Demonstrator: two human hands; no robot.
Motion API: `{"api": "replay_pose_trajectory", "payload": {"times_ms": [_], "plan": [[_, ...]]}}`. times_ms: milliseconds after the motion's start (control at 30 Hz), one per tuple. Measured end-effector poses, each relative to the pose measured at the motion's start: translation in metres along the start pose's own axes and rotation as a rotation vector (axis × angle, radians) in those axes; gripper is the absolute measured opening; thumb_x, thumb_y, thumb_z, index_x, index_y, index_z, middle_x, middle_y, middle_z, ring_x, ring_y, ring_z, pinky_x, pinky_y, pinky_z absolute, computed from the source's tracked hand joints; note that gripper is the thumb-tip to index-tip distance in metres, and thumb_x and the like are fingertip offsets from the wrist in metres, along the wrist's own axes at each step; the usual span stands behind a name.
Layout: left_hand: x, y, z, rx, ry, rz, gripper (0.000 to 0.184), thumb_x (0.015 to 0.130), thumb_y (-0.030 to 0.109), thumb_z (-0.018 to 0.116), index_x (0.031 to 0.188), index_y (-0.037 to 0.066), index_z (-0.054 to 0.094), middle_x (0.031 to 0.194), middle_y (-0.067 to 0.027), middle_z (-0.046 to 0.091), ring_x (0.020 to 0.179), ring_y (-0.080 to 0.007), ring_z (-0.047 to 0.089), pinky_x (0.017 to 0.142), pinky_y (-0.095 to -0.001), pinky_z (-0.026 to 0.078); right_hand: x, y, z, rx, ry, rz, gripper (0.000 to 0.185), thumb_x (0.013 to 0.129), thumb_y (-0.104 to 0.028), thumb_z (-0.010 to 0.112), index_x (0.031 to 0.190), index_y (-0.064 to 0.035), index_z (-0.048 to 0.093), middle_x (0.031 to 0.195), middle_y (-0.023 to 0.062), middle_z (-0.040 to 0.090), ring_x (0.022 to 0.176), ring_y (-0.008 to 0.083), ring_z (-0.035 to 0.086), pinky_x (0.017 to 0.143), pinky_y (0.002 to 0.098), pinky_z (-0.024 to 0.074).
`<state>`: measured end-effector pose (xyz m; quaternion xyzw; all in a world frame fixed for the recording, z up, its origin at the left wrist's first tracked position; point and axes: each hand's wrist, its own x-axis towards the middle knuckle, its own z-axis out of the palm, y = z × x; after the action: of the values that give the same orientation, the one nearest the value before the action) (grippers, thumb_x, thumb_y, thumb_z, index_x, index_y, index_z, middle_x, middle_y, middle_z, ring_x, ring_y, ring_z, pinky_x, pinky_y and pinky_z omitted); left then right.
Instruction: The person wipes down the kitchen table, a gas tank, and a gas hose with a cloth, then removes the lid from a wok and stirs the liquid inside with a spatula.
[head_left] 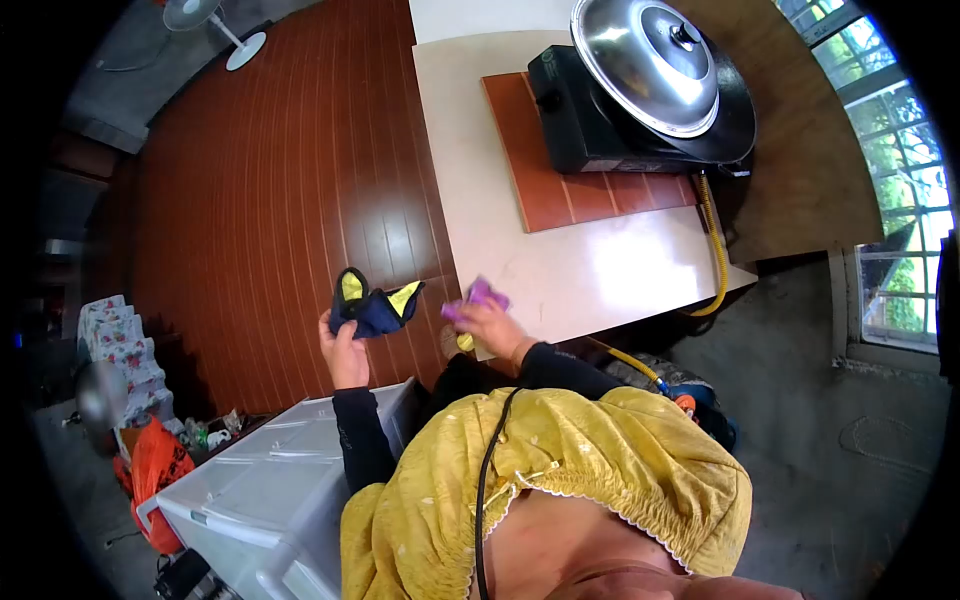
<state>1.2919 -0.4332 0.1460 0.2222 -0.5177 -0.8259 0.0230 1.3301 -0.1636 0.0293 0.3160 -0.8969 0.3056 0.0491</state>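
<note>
A dark blue cloth item with bright yellow lining hangs from my left hand, whose fingers pinch its lower left edge. To the right, my right hand is closed on a crumpled purple cloth over the near left edge of the pale table. A small yellow thing shows just below the right hand; whether the hand touches it cannot be made out.
A black stove with a lidded wok stands on a reddish board. A yellow hose runs off the table. White plastic drawers are at lower left, a white fan at upper left.
</note>
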Motion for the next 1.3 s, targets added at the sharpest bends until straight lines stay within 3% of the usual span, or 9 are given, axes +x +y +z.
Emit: {"api": "replay_pose_trajectory", "payload": {"times_ms": [167,300,367,500,567,800,1000,1133,1300], "plan": [[0.047,0.02,-0.03,-0.041,-0.014,-0.033,0.04,0.077,-0.003,0.053,0.113,0.007,0.042,0.105,-0.0077,0.052,0.096,-0.02,0.053,0.079,-0.0365,0.046,-0.05,-0.013,-0.014,0.119,0.005,0.163,0.031,0.072,-0.007,0.058,0.102,-0.012,0.058,0.12,0.0089,0.052,0.108,0.027,0.051,0.092,0.0426,0.0382],[0.062,0.02,-0.037,-0.056,0.004,-0.056,0.04,0.076,-0.002,0.054,0.114,0.007,0.042,0.105,-0.0076,0.053,0.096,-0.0204,0.053,0.079,-0.0367,0.046,-0.125,0.01,-0.085,-0.253,0.104,0.412,0.031,0.072,-0.001,0.058,0.102,-0.0102,0.058,0.116,0.0116,0.053,0.108,0.0303,0.05,0.094,0.0435,0.0379],[0.061,0.017,-0.039,-0.064,-0.017,-0.057,0.04,0.076,-0.002,0.054,0.113,0.007,0.042,0.105,-0.0076,0.053,0.095,-0.0205,0.054,0.08,-0.0365,0.046,-0.15,0.027,-0.105,-0.518,0.125,0.646,0.034,0.073,0.0,0.056,0.106,-0.0087,0.057,0.116,0.0141,0.052,0.109,0.033,0.049,0.094,0.0429,0.0372],[0.052,0.011,-0.041,-0.063,-0.008,-0.089,0.039,0.076,-0.002,0.054,0.112,0.006,0.043,0.104,-0.0082,0.053,0.093,-0.021,0.054,0.079,-0.0364,0.046,-0.153,0.078,-0.096,-0.399,0.549,1.035,0.031,0.079,-0.005,0.051,0.109,-0.008,0.055,0.118,0.0147,0.049,0.11,0.0311,0.047,0.092,0.0423,0.0356],[0.043,0.015,-0.041,-0.06,0.015,-0.091,0.039,0.075,-0.002,0.053,0.112,0.005,0.044,0.104,-0.0088,0.053,0.094,-0.0215,0.054,0.079,-0.0372,0.047,-0.128,0.099,-0.079,-0.544,0.493,1.207,0.033,0.079,-0.007,0.051,0.112,-0.0094,0.053,0.121,0.0147,0.047,0.114,0.0322,0.043,0.092,0.048,0.0338],[0.038,0.024,-0.03,-0.005,-0.002,-0.07,0.038,0.076,-0.002,0.051,0.113,0.004,0.045,0.106,-0.0089,0.054,0.095,-0.0221,0.055,0.08,-0.0355,0.047,-0.048,0.042,-0.038,-0.289,0.245,0.495,0.033,0.076,-0.004,0.052,0.109,-0.0082,0.056,0.122,0.0157,0.048,0.117,0.032,0.044,0.099,0.0493,0.0308],[0.058,0.043,-0.034,0.069,-0.035,-0.064,0.037,0.076,-0.003,0.052,0.111,0.004,0.045,0.104,-0.0085,0.054,0.095,-0.021,0.056,0.077,-0.0359,0.048,-0.069,0.039,-0.08,-0.225,0.242,0.396,0.024,0.076,-0.007,0.051,0.099,-0.0112,0.058,0.118,0.0096,0.053,0.113,0.0295,0.046,0.1,0.0497,0.0287],[0.086,0.045,-0.07,0.117,0.057,-0.081,0.04,0.075,-0.001,0.052,0.114,0.005,0.045,0.105,-0.0078,0.054,0.094,-0.0206,0.056,0.075,-0.0359,0.048,-0.096,0.079,-0.081,-0.578,0.407,1.01,0.03,0.079,-0.011,0.053,0.109,-0.0155,0.055,0.128,0.0096,0.043,0.122,0.0267,0.038,0.098,0.0556,0.0247],[0.112,0.048,-0.134,0.131,0.189,-0.128,0.044,0.073,0.003,0.053,0.115,0.006,0.045,0.098,-0.0062,0.057,0.085,-0.0194,0.057,0.066,-0.0311,0.046,-0.06,0.092,-0.073,-0.431,0.501,1.52,0.041,0.085,-0.022,0.051,0.125,-0.0126,0.046,0.138,0.0141,0.033,0.13,0.0298,0.026,0.103,0.0594,0.0161]]}}
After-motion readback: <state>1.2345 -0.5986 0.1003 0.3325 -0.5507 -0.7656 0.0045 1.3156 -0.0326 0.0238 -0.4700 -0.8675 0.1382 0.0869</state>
